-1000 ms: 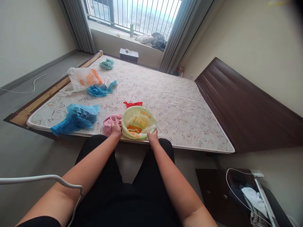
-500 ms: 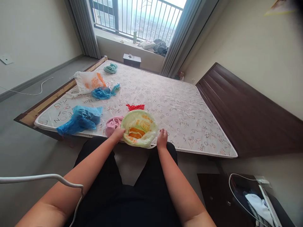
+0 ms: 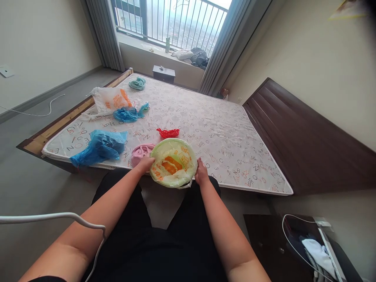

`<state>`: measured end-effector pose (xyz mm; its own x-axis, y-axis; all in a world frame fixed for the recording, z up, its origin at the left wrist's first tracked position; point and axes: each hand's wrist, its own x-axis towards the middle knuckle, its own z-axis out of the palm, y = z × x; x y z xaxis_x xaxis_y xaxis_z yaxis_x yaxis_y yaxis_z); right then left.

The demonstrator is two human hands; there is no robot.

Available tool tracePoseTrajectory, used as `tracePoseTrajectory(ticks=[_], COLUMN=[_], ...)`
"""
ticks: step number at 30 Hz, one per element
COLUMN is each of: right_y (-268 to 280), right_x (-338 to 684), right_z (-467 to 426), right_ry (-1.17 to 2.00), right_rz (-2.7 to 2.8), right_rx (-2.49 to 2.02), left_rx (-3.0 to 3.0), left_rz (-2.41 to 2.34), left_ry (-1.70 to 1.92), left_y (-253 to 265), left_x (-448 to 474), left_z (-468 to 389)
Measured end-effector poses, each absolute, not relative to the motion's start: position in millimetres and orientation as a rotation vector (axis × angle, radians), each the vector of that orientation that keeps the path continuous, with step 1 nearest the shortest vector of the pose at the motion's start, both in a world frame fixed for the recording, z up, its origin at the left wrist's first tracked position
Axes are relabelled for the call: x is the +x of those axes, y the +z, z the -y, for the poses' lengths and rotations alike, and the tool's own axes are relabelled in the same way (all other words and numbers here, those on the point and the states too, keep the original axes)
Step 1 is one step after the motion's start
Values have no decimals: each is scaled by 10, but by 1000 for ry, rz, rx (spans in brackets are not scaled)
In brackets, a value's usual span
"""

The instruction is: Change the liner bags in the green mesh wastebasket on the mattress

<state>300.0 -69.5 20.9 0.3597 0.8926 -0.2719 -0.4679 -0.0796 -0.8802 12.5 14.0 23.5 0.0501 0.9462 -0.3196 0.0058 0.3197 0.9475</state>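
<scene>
A round bin (image 3: 173, 181) lined with a pale yellow-green plastic bag is held over my knees, in front of the mattress edge. Orange print shows on the liner, which is folded over the rim. My left hand (image 3: 146, 163) is closed on the left side of the rim. On the opposite side, my right hand (image 3: 201, 172) grips the rim, its fingers partly hidden. A pink cloth (image 3: 139, 153) lies on the mattress just behind my left hand. Beyond the bin is a crumpled red plastic bag (image 3: 168, 133).
On the mattress (image 3: 217, 129) lie a blue plastic bag (image 3: 102, 147), another blue bag (image 3: 127, 114), a white-and-orange bag (image 3: 110, 101) and a teal cloth (image 3: 137, 83). A dark headboard (image 3: 308, 141) stands right. A white cable (image 3: 58, 216) crosses my left forearm.
My right hand has come in from beside the bin onto its rim. The bin's opening has turned more toward me, and the liner sits differently inside. My left hand keeps its hold.
</scene>
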Motion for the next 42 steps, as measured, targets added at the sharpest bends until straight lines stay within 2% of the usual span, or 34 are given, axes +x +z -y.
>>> tracePoseTrajectory(ticks=[5, 11, 16, 26, 42], right_y=[219, 102, 89, 214, 210], right_x=[3090, 3175, 3185, 2993, 2972], right_z=[694, 654, 661, 695, 731], right_ry=[1247, 1030, 1000, 1125, 1152], right_rz=[437, 334, 297, 556, 661], right_rx=[-1130, -1334, -1428, -1239, -1400], left_rx=[1107, 1140, 1065, 969, 931], left_rz=[-1271, -1288, -1323, -1265, -1171], left_ry=[849, 793, 810, 875, 868], left_y=[207, 266, 286, 480, 338], left_x=[126, 141, 182, 308, 321], left_z=[-161, -153, -139, -55, -99])
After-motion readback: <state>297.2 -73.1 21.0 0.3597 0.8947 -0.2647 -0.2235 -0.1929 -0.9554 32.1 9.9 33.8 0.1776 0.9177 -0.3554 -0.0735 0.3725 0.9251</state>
